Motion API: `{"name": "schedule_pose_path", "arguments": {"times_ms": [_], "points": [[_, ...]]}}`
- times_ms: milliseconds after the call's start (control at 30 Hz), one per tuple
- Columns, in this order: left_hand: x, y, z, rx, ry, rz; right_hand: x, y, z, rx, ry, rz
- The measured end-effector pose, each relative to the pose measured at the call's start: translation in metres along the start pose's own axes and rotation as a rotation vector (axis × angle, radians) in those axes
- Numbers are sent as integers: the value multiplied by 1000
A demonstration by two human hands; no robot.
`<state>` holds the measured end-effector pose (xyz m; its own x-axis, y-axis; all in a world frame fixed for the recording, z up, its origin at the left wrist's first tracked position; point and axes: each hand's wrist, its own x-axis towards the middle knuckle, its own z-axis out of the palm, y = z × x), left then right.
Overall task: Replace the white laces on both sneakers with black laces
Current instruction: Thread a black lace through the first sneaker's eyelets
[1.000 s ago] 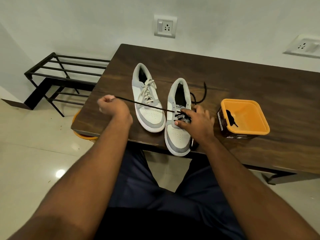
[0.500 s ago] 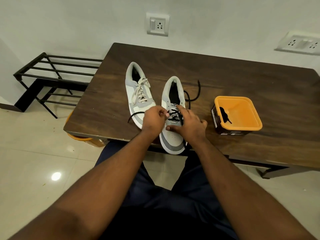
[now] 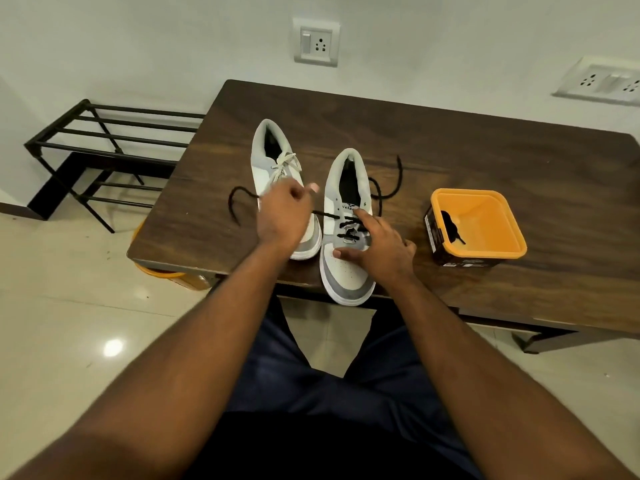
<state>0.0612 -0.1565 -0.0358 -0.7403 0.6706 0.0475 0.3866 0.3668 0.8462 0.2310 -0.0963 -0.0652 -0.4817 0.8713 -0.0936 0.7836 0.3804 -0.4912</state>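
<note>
Under my right hand (image 3: 379,245): sneaker (image 3: 348,233) half-laced, fingers pressing it to the surface | left hand (image 3: 284,216) pinches black lace (image 3: 323,214), drawing it taut | next: thread the eyelet above | white-laced sneaker (image 3: 277,168) beyond my left hand, untouched.

2 sneakers (image 3: 348,237), 2 hands (image 3: 282,216), 1 orange tub (image 3: 485,251), 1 table (image 3: 485,161)

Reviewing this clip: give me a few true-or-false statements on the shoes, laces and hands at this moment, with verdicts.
1. The left shoe has white laces. True.
2. The right shoe is fully laced in black. False: only its lower eyelets are.
3. The left hand pinches the black lace. True.
4. The right hand rests in the orange tub. False: it rests on the right shoe.
5. The tub holds another black lace. True.
</note>
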Motion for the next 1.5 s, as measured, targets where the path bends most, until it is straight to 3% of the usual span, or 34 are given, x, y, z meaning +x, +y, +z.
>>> {"name": "schedule_pose_path", "arguments": {"times_ms": [67,100,267,333,433,500,700,867,967,1133,1233,1400,1500], "points": [[-14,-6,25,-118,-198,-252,0,0,2,-4,16,-1],[-18,-10,33,-167,-222,-309,0,0,3,-9,22,-2],[-27,-5,52,-537,-151,-378,-1,1,3,-46,10,-14],[-22,-2,49,-629,-50,-418,-2,2,3,-48,13,-15],[-1,5,26,-848,277,-474,-2,2,3,-52,10,-8],[12,3,10,-998,365,-519,-2,2,3,-44,0,3],[-4,-8,15,-876,167,-512,-2,5,8,105,3,7],[-37,-12,60,-747,12,-448,0,20,19,605,45,63],[-37,-5,70,-665,55,-442,1,21,19,509,99,52],[-16,-5,66,-513,-33,-438,4,20,20,499,123,9],[-10,-7,64,-568,55,-456,4,26,24,477,105,25],[-7,1,41,-1030,412,-471,8,35,26,518,40,54],[-16,-7,43,-982,322,-495,9,32,22,537,42,58]]}}
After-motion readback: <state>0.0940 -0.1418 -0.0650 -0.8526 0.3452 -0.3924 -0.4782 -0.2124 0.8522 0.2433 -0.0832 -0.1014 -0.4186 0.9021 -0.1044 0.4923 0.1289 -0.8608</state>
